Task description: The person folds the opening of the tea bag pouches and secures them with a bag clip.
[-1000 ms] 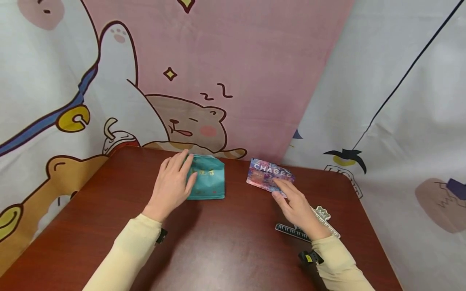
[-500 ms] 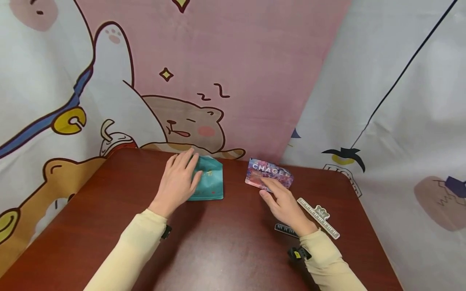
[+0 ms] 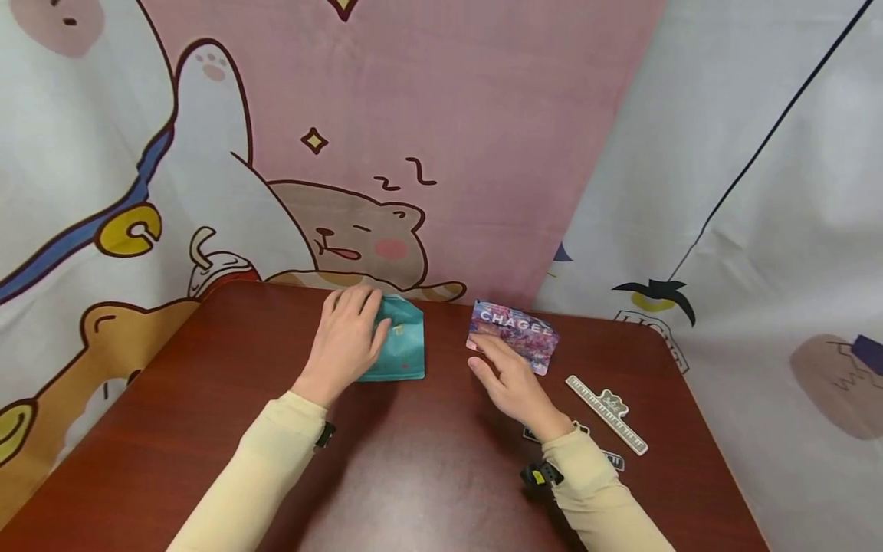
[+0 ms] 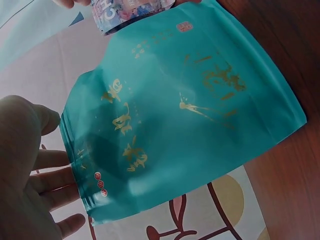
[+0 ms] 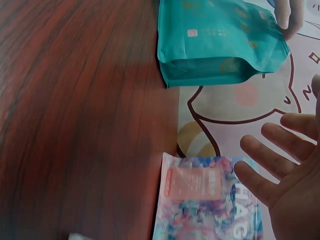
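left hand (image 3: 347,337) on teal pouch (image 3: 400,349), right hand (image 3: 510,383) by pink pouch (image 3: 513,337)

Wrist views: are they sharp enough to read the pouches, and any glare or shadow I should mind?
Left wrist view: the teal pouch is fairly sharp, gold print visible but soft, with a dark shadow patch near the left hand. Right wrist view: softer, the wood streaked with blur; the floral pouch lettering is partly cut off beside the right hand. Head view: evenly lit, mild sheen on the table.
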`<state>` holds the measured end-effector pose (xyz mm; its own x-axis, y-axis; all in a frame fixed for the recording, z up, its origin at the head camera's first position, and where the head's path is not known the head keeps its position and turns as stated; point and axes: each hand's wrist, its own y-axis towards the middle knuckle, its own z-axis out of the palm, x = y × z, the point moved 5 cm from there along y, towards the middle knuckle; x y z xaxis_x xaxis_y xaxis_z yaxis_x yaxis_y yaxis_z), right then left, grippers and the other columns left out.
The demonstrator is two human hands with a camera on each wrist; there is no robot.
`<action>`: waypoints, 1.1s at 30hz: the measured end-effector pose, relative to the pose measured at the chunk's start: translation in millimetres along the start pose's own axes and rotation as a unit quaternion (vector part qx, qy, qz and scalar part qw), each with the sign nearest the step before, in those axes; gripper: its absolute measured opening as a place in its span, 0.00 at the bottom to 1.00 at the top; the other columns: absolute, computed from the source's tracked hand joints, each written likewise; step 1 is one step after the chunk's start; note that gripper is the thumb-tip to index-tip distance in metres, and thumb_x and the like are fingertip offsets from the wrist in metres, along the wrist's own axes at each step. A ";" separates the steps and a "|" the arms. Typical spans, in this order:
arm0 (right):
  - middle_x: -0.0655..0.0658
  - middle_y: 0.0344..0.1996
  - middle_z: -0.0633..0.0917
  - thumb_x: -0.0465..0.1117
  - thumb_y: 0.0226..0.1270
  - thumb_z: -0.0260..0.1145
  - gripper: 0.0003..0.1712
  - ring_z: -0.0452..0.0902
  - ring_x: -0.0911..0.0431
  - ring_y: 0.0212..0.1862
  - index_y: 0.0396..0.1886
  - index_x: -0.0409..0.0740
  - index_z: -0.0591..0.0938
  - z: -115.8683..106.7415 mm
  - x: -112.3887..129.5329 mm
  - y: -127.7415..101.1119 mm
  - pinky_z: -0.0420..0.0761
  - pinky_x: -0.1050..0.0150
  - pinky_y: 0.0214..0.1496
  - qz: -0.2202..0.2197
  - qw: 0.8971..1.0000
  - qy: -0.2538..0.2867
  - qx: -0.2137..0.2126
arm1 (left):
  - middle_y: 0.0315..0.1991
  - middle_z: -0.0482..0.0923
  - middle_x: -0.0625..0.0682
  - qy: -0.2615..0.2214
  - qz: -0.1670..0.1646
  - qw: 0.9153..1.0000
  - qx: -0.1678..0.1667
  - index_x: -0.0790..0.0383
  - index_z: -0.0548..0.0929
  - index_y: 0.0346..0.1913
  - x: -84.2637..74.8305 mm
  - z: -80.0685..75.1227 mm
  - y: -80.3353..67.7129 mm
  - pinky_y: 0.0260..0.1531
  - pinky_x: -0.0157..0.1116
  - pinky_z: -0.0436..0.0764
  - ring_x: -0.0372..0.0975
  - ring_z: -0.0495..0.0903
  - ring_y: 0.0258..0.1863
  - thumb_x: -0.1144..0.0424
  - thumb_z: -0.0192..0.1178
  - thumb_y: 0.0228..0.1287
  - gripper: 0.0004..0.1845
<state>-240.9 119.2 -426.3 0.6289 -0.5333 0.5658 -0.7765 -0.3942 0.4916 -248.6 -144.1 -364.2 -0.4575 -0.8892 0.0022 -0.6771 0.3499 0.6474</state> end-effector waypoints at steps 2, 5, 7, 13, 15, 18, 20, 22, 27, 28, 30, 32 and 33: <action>0.38 0.66 0.80 0.41 0.77 0.63 0.25 0.74 0.42 0.69 0.70 0.40 0.77 3.1 0.4 1.4 0.72 0.41 0.70 0.004 1.000 0.002 0.004 | 0.58 0.77 0.65 -0.001 0.000 1.000 -0.001 0.71 0.79 0.61 -0.7 1.1 0.6 0.64 0.57 0.69 0.57 0.75 0.61 0.58 0.62 0.73 0.22; 0.38 0.67 0.79 0.42 0.78 0.63 0.26 0.74 0.43 0.70 0.71 0.40 0.77 7.3 0.7 3.9 0.72 0.42 0.70 0.009 1.000 0.004 0.007 | 0.57 0.77 0.65 -0.007 -0.004 1.000 -0.001 0.71 0.79 0.60 -1.0 1.9 1.4 0.64 0.57 0.69 0.57 0.75 0.59 0.59 0.62 0.73 0.21; 0.37 0.67 0.79 0.42 0.77 0.63 0.26 0.74 0.43 0.70 0.71 0.40 0.77 9.2 1.4 5.7 0.72 0.42 0.70 0.009 1.000 0.004 0.006 | 0.56 0.77 0.64 -0.009 -0.007 1.000 0.003 0.70 0.78 0.59 -0.8 2.8 2.0 0.64 0.57 0.68 0.57 0.75 0.58 0.59 0.62 0.73 0.20; 0.38 0.68 0.79 0.43 0.78 0.63 0.26 0.73 0.43 0.70 0.71 0.41 0.77 15.1 2.9 10.8 0.71 0.42 0.71 0.019 1.000 0.008 0.012 | 0.53 0.75 0.64 -0.011 -0.008 1.000 0.009 0.70 0.77 0.54 0.8 6.3 4.3 0.63 0.56 0.70 0.57 0.75 0.54 0.56 0.64 0.72 0.20; 0.38 0.68 0.79 0.44 0.78 0.63 0.27 0.73 0.42 0.71 0.72 0.41 0.76 17.5 2.8 12.5 0.71 0.42 0.71 0.025 0.999 0.011 0.017 | 0.51 0.75 0.63 -0.013 -0.005 1.000 0.005 0.69 0.76 0.52 1.4 7.3 5.4 0.61 0.55 0.70 0.56 0.75 0.52 0.56 0.65 0.71 0.20; 0.38 0.68 0.78 0.45 0.79 0.62 0.27 0.73 0.42 0.71 0.72 0.41 0.76 20.7 3.3 15.9 0.70 0.42 0.71 0.030 0.999 0.014 0.020 | 0.48 0.74 0.63 -0.014 -0.003 1.000 0.001 0.69 0.76 0.50 2.5 8.2 7.0 0.60 0.55 0.71 0.56 0.75 0.50 0.56 0.67 0.69 0.19; 0.38 0.68 0.79 0.45 0.79 0.62 0.27 0.73 0.42 0.70 0.72 0.41 0.76 22.3 3.5 17.8 0.70 0.42 0.71 0.030 0.999 0.016 0.018 | 0.47 0.74 0.63 -0.016 -0.001 1.000 0.000 0.69 0.75 0.49 2.5 9.1 8.5 0.59 0.55 0.71 0.55 0.75 0.49 0.56 0.67 0.69 0.19; 0.38 0.68 0.79 0.46 0.79 0.62 0.26 0.74 0.43 0.70 0.71 0.41 0.77 24.4 4.1 20.0 0.71 0.42 0.71 0.030 0.999 0.018 0.015 | 0.46 0.74 0.62 -0.017 0.001 1.000 -0.002 0.69 0.75 0.48 3.0 10.2 9.9 0.58 0.54 0.72 0.55 0.75 0.47 0.56 0.67 0.69 0.19; 0.38 0.67 0.79 0.46 0.80 0.61 0.26 0.74 0.44 0.69 0.71 0.41 0.77 31.9 6.5 26.3 0.72 0.44 0.71 0.026 0.999 0.023 0.013 | 0.44 0.73 0.62 -0.022 0.003 1.000 0.002 0.69 0.75 0.47 5.0 14.3 11.7 0.56 0.53 0.73 0.54 0.74 0.45 0.56 0.66 0.69 0.19; 0.38 0.67 0.79 0.46 0.80 0.61 0.26 0.74 0.44 0.69 0.71 0.40 0.77 33.6 7.0 27.6 0.72 0.44 0.71 0.024 0.999 0.025 0.014 | 0.44 0.73 0.62 -0.024 0.002 1.000 0.003 0.69 0.75 0.47 5.3 14.9 11.8 0.56 0.53 0.72 0.54 0.74 0.45 0.56 0.66 0.70 0.18; 0.38 0.67 0.79 0.46 0.80 0.60 0.26 0.74 0.45 0.69 0.71 0.40 0.77 36.5 7.9 30.4 0.72 0.45 0.71 0.025 0.999 0.029 0.013 | 0.44 0.73 0.61 -0.026 0.002 1.000 0.003 0.68 0.75 0.47 5.9 16.1 11.7 0.56 0.54 0.73 0.54 0.74 0.44 0.57 0.66 0.70 0.18; 0.38 0.67 0.80 0.46 0.80 0.61 0.26 0.75 0.45 0.69 0.71 0.40 0.77 39.0 8.8 33.6 0.72 0.45 0.71 0.027 0.999 0.032 0.011 | 0.43 0.73 0.61 -0.027 0.004 1.000 -0.002 0.68 0.75 0.47 6.4 17.1 11.6 0.56 0.54 0.73 0.54 0.75 0.44 0.57 0.66 0.70 0.17; 0.38 0.66 0.80 0.46 0.80 0.60 0.25 0.75 0.46 0.69 0.71 0.40 0.77 40.3 8.9 35.4 0.72 0.46 0.71 0.029 0.999 0.034 0.009 | 0.43 0.73 0.61 -0.029 0.004 1.000 -0.003 0.68 0.75 0.47 6.7 17.3 11.5 0.55 0.54 0.73 0.55 0.75 0.44 0.57 0.66 0.70 0.17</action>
<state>-264.4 70.3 -430.5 0.5843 -0.5039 0.6362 -0.8114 -0.3787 0.4452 -269.3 -140.9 -370.0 -0.4953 -0.8679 -0.0365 -0.6695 0.3546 0.6527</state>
